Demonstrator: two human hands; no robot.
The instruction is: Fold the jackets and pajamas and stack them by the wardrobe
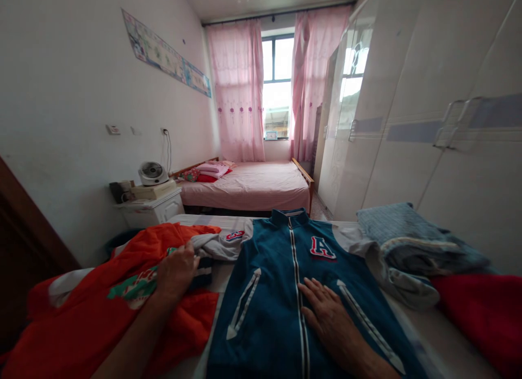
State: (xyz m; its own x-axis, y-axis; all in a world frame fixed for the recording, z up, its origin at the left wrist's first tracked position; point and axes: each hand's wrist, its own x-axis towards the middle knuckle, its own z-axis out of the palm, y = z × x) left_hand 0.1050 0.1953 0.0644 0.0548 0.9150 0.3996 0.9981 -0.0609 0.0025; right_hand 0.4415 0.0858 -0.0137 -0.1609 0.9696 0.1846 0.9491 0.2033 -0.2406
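Note:
A teal zip-up jacket (271,292) lies front up before me, its zip closed and collar pointing away. It has a letter A patch on the chest and grey sleeves. At its left, my left hand (177,270) is closed on the grey sleeve (220,246) near the dark striped cuff (203,273); the fingertips are partly hidden. My right hand (328,314) rests flat on the jacket front beside the zip, fingers stretched out and holding nothing. Under and beside my left forearm spreads an orange garment (93,292) with a green and white print.
To the right lie folded blue jeans (408,227) and a red cloth (489,308). Beyond stand a pink-covered bed (253,186) and a white bedside cabinet (167,207) carrying a small fan (153,173). A white wardrobe (411,167) lines the right side.

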